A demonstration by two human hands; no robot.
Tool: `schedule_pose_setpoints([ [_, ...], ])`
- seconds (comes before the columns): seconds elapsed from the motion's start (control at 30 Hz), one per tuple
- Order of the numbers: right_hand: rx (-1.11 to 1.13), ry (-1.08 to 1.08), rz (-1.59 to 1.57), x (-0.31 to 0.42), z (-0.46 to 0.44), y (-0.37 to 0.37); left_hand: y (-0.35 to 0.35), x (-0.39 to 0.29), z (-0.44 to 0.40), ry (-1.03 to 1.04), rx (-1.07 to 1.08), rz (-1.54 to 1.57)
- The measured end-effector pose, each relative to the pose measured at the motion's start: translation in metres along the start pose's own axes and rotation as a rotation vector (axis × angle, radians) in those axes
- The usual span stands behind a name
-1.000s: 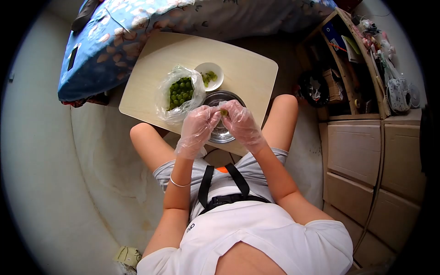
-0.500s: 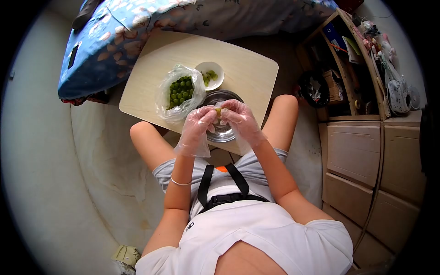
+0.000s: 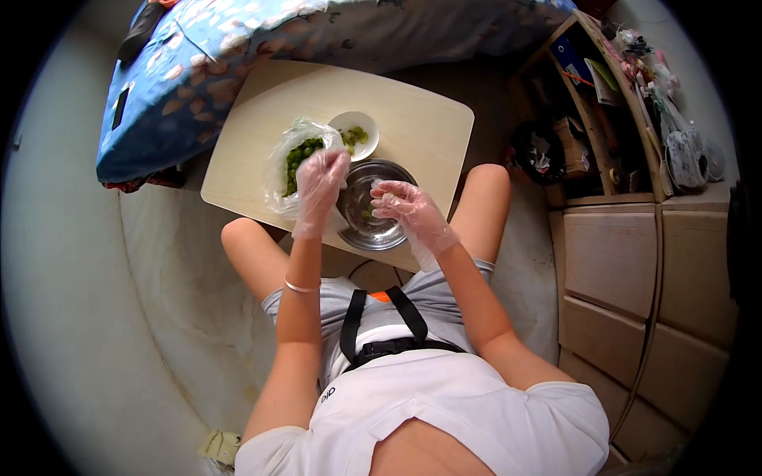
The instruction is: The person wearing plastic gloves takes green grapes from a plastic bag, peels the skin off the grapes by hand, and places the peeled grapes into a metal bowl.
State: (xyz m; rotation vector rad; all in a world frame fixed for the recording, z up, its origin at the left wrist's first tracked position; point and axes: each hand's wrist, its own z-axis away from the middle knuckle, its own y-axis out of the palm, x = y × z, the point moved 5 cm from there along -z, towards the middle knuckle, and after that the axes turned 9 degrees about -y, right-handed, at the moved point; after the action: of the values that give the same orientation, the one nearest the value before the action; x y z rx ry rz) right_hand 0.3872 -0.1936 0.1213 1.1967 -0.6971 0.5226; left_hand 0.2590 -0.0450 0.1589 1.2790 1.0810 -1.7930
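My left hand (image 3: pixel 321 186), in a clear plastic glove, is at the right side of the plastic bag of green grapes (image 3: pixel 302 163) and partly hides it. Its fingers are drawn together close to the white bowl (image 3: pixel 365 153); what they hold cannot be made out. Inside that bowl lie several green pieces (image 3: pixel 354 136). My right hand (image 3: pixel 413 213), gloved the same way, is above the right side of the steel bowl (image 3: pixel 373 239). Its fingers curl inward around something I cannot make out. A small greenish bit (image 3: pixel 367 213) shows in the steel bowl.
The bag and both bowls stand on a low pale table (image 3: pixel 405 107) in front of my knees. Behind it is a bed with a blue floral cover (image 3: pixel 198 87). A wooden shelf unit with drawers (image 3: pixel 609 254) is on the right, with a black-lined bin (image 3: pixel 538 152) beside it.
My hands, earlier together at a small yellowish-green grape above the steel bowl, have parted. The left hand has moved up and left toward the bag and white bowl; the right stays over the steel bowl.
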Motion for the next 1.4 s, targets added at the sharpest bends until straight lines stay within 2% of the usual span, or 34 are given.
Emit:
schedule_pose_setpoints([
  [0.07, 0.001, 0.01, 0.101, 0.003, 0.004, 0.001, 0.005, -0.029, -0.019, 0.377, -0.157, -0.357],
  [0.1, -0.001, 0.017, 0.115, 0.001, 0.005, -0.002, 0.009, -0.039, -0.027, 0.374, -0.151, -0.527],
  [0.13, -0.002, 0.024, 0.128, -0.002, 0.006, -0.005, 0.01, -0.035, -0.039, 0.376, -0.148, -0.527],
  [0.2, 0.008, 0.016, 0.085, -0.009, 0.008, -0.012, 0.017, -0.025, -0.057, 0.524, -0.119, -0.731],
  [0.37, -0.015, 0.019, 0.019, -0.012, 0.011, -0.018, 0.024, -0.011, -0.071, 0.492, -0.065, -0.785],
  [0.47, -0.013, 0.03, 0.008, -0.013, 0.008, -0.021, 0.019, -0.027, -0.053, 0.459, -0.071, -0.829],
  [0.6, 0.058, 0.057, -0.025, -0.009, 0.007, -0.015, 0.013, -0.046, 0.007, 0.529, 0.047, -0.528],
  [0.67, 0.087, 0.072, -0.019, -0.008, 0.006, -0.01, 0.013, -0.047, 0.046, 0.344, 0.152, -0.382],
  [0.87, 0.106, 0.02, 0.026, -0.011, 0.004, 0.01, 0.011, -0.033, 0.095, 0.302, 0.091, -0.34],
  [0.93, 0.102, 0.049, 0.086, -0.01, 0.002, 0.018, 0.011, -0.032, 0.097, 0.368, 0.043, -0.474],
  [1.23, 0.065, -0.065, 0.37, 0.001, 0.004, 0.028, 0.02, -0.022, 0.096, 0.319, -0.016, -0.735],
  [1.4, 0.033, -0.156, 0.376, -0.002, 0.005, 0.03, 0.024, -0.022, 0.097, 0.309, -0.036, -0.698],
])
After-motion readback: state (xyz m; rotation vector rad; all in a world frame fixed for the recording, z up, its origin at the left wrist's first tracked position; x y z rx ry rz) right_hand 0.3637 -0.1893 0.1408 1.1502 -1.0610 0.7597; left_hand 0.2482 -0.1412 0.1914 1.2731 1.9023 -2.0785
